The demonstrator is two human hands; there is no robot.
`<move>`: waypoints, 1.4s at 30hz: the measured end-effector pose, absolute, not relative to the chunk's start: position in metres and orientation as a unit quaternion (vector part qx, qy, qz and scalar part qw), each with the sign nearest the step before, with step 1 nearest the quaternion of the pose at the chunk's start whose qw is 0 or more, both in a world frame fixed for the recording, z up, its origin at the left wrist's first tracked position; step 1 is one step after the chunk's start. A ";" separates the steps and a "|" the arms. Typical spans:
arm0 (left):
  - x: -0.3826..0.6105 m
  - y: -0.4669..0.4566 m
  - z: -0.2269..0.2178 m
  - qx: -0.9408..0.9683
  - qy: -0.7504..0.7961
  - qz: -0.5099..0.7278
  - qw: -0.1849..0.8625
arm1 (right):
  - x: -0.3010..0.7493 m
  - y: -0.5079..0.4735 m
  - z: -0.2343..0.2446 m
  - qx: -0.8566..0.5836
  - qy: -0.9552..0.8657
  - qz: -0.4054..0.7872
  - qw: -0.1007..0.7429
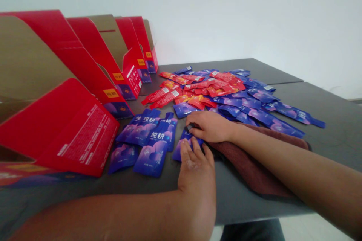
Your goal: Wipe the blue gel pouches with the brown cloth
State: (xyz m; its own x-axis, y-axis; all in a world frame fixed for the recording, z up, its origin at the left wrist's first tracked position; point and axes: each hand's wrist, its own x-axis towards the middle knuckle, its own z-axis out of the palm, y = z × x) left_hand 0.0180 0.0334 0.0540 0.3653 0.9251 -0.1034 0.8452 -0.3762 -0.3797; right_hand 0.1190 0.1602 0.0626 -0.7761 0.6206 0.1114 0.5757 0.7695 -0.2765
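1. Two hands meet over a single blue sachet (181, 147) on a dark tabletop (333, 139), lower centre of the frame, its long axis slanting from lower left toward upper right.
2. The left hand (196, 169), closer to the camera and nearer the sachet's body, lies relaxed, its spread fingers (195, 154) resting on the sachet's lower part, not clenched.
3. The right hand (210, 126), extending from the right, curls down at the sachet's upper end; its fingertips are partly hidden, so whether it pinches the sachet cannot be told.
4. A brown towel (254, 162) lies beneath the right forearm (271, 147).
5. Loose blue sachets (151, 158) sit just left of the hands; red sachets (198, 86) lie heaped among more blue ones, upper centre.
6. Open red cartons (93, 41) stand in a row at upper left, their contents hidden from this angle; a flat red carton (70, 131) lies at left.
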 end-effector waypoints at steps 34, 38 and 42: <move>0.019 0.035 0.056 -0.819 -0.529 0.182 0.131 | 0.118 0.161 0.062 -0.318 -0.936 0.111 0.099; 0.019 0.034 0.057 -0.814 -0.536 0.184 0.129 | 0.119 0.160 0.062 -0.324 -0.935 0.111 0.096; 0.019 0.035 0.056 -0.815 -0.534 0.182 0.130 | 0.118 0.161 0.061 -0.322 -0.935 0.109 0.097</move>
State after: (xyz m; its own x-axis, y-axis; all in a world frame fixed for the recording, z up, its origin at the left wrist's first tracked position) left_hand 0.0190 0.0346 0.0560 0.3629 0.9184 -0.1576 0.8234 -0.3952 -0.4071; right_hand 0.1182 0.1605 0.0612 -0.7735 0.6241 0.1104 0.5818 0.7682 -0.2671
